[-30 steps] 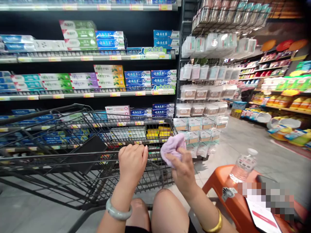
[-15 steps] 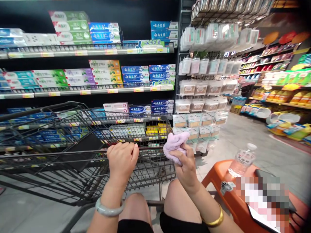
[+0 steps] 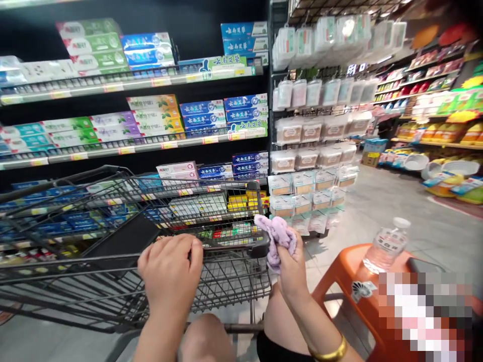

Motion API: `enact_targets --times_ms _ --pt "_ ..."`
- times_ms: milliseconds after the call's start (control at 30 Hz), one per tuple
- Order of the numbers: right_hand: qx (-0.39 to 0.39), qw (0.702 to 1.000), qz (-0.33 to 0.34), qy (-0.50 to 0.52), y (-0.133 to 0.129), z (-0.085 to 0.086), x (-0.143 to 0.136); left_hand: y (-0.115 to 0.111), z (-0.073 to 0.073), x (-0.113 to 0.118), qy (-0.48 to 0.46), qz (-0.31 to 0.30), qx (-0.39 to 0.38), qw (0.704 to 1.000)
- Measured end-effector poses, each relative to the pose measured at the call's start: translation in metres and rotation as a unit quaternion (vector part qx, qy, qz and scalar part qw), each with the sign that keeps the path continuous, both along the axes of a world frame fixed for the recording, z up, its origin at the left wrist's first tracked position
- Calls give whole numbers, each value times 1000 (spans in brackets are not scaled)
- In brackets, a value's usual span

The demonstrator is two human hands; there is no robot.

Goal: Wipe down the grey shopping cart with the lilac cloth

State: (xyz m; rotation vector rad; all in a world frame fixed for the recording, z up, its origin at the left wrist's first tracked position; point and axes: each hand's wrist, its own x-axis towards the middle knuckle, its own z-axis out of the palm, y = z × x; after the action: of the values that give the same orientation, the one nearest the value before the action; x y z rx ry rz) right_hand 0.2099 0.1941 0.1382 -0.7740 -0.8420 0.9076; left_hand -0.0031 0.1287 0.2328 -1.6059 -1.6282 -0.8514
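Observation:
My left hand (image 3: 171, 276) is closed over the top rail of a dark wire shopping cart (image 3: 222, 281), knuckles up. In my right hand (image 3: 292, 266) is a crumpled lilac cloth (image 3: 281, 239), bunched between thumb and fingers. The cloth is beside the black plastic corner piece (image 3: 258, 246) at the cart's right end; whether it touches that corner I cannot tell. My left fingertips are hidden behind the rail.
Shelves of boxed toothpaste (image 3: 202, 118) stand behind the cart, with hanging packs (image 3: 313, 130) to their right. An orange stool (image 3: 347, 266) at my right bears a clear bottle (image 3: 387, 246) and a blurred-out item. A grey floor aisle runs beyond.
The cloth and my right hand have moved slightly right and down, and the cloth is bunched differently. My left hand appears further left and lower on the rail. The view has shifted a little.

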Motion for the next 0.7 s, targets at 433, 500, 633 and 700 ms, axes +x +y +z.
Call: enact_targets --times_ms 433,500,633,700 --pt "-72 993 91 -18 13 -48 11 37 2 99 73 -62 -218 971" --pt "-72 992 99 -1 13 -43 10 34 -2 95 77 -66 -202 974" --pt "-32 997 73 -9 16 -4 13 27 -5 86 101 -66 -172 978" --pt "6 998 32 -53 19 1 13 23 -6 84 110 -58 -160 979"
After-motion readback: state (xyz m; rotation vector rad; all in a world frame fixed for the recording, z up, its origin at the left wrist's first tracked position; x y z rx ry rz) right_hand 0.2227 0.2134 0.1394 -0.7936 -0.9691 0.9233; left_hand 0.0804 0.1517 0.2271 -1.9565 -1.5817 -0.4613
